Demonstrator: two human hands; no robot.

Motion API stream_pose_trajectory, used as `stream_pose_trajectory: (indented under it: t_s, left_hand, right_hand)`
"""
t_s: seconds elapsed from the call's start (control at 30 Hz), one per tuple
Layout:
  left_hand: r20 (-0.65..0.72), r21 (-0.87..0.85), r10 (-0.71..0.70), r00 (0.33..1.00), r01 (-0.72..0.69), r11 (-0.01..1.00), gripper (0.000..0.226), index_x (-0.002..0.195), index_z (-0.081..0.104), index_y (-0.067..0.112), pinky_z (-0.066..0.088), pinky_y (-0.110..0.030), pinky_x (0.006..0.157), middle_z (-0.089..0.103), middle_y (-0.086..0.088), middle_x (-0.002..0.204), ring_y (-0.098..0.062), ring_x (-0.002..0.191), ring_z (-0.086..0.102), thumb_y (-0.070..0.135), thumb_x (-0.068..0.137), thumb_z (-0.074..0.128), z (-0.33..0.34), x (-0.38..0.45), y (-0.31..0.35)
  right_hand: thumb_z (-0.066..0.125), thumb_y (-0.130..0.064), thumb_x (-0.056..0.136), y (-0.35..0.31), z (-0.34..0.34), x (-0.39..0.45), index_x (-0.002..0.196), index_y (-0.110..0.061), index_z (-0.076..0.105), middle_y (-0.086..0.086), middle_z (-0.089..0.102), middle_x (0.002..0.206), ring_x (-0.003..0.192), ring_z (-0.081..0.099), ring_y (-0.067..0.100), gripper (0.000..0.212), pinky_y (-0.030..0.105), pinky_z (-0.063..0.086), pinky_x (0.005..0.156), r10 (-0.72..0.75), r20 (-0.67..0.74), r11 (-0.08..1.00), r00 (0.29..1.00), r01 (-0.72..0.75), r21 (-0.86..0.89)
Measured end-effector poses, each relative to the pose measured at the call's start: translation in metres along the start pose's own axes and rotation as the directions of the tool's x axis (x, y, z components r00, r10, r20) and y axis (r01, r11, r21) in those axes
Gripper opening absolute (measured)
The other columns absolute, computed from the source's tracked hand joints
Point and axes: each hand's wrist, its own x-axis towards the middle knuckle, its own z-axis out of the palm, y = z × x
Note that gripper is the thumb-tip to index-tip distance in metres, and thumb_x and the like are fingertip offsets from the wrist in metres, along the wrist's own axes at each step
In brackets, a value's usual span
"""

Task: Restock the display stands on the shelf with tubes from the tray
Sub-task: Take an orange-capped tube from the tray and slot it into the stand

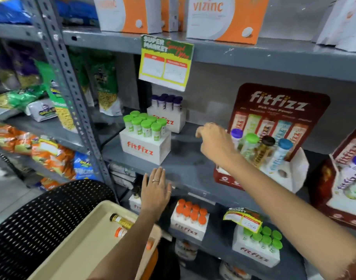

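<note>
- Beige tray [78,245] sits lowest, two tubes [121,220] beside the flat, empty left hand [155,191].
- Right hand [215,142], fingers loosely apart and empty, hovers left of the red display stand [278,110].

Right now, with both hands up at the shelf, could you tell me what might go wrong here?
1. The right hand reaches across right beside the loosely leaning tubes in the red display stand; the forearm could knock one over.
2. The tray sits unheld on a black perforated seat, so it might slide and spill its tubes.
3. The left hand could bump the shelf edge.
</note>
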Motion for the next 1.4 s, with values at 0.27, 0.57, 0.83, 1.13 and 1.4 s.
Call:
stream_pose_trajectory:
  t_s: [0.27, 0.57, 0.83, 1.13, 1.4]
  left_hand:
    - [0.032, 0.020, -0.280, 0.959, 0.280, 0.960, 0.042, 0.121, 0.057, -0.002, 0.043, -0.056, 0.097, 0.060, -0.020, 0.127, -0.035, 0.119, 0.055, 0.015, 0.084, 0.064, 0.014, -0.082, -0.099]
    - [0.323, 0.147, -0.519, 0.792, 0.499, 0.854, 0.057, 0.146, 0.015, 0.009, 0.012, -0.045, 0.117, 0.015, -0.008, 0.157, -0.023, 0.145, 0.012, 0.033, 0.097, 0.033, 0.066, -0.178, -0.172]
    - [0.518, 0.125, -0.547, 0.657, 0.575, 0.809, 0.079, 0.146, -0.004, 0.009, 0.008, -0.048, 0.116, -0.008, -0.010, 0.158, -0.026, 0.145, -0.004, 0.052, 0.093, 0.035, 0.106, -0.213, -0.190]
    - [0.577, 0.114, -0.566, 0.589, 0.628, 0.770, 0.106, 0.142, -0.022, 0.010, -0.011, -0.049, 0.115, -0.024, -0.006, 0.155, -0.025, 0.142, -0.022, 0.078, 0.078, 0.027, 0.131, -0.221, -0.190]
    - [0.620, 0.129, -0.557, 0.552, 0.629, 0.767, 0.106, 0.140, -0.026, 0.010, -0.013, -0.048, 0.114, -0.029, -0.005, 0.153, -0.023, 0.140, -0.026, 0.079, 0.078, 0.026, 0.127, -0.218, -0.190]
  right_hand:
    - [0.049, 0.009, 0.079, -0.102, 0.112, -0.015, 0.100, -0.003, 0.061, 0.015, 0.061, 0.104, 0.097, 0.058, 0.035, 0.027, 0.038, 0.049, 0.067, -0.261, 0.141, 0.956, 0.955, 0.235, 0.178]
    - [0.052, -0.019, 0.089, -0.168, 0.253, -0.062, 0.108, -0.008, 0.056, 0.014, 0.061, 0.112, 0.106, 0.055, 0.032, 0.022, 0.040, 0.048, 0.081, -0.379, 0.420, 0.923, 0.824, 0.303, 0.238]
    - [0.041, -0.006, 0.092, -0.186, 0.329, -0.103, 0.124, -0.008, 0.050, 0.013, 0.061, 0.121, 0.106, 0.059, 0.029, 0.033, 0.038, 0.051, 0.085, -0.314, 0.530, 0.949, 0.788, 0.256, 0.183]
    - [0.075, -0.027, 0.071, -0.205, 0.352, -0.105, 0.101, -0.014, 0.069, -0.003, 0.074, 0.090, 0.079, 0.069, 0.010, 0.034, 0.021, 0.056, 0.054, -0.254, 0.601, 0.911, 0.758, 0.396, -0.114]
    - [0.053, -0.008, 0.088, -0.203, 0.343, -0.098, 0.099, -0.008, 0.064, 0.009, 0.071, 0.094, 0.083, 0.069, 0.021, 0.015, 0.028, 0.055, 0.063, -0.325, 0.609, 0.901, 0.723, 0.432, -0.033]
